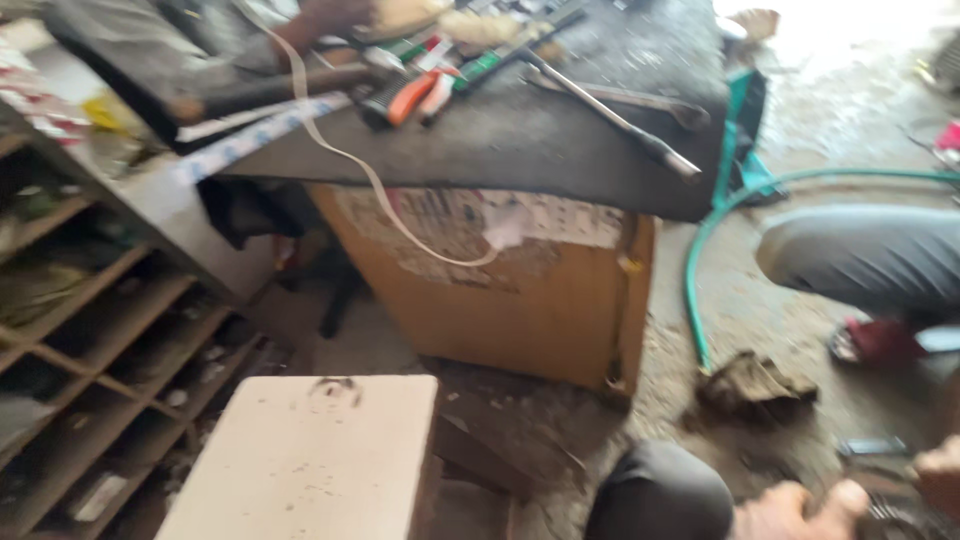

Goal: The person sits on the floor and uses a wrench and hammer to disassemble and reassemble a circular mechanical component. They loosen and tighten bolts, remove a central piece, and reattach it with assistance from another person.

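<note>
A dark part [890, 500] is steadied low over the floor [760, 300] by both hands; the left hand [800, 510] is curled on it, the right hand [940, 470] cut off, grip unclear

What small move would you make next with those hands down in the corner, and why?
Probably tilt the head down first: the left hand and right hand sit blurred at the frame's bottom edge over a dark metal part, so what they touch cannot be told.
</note>
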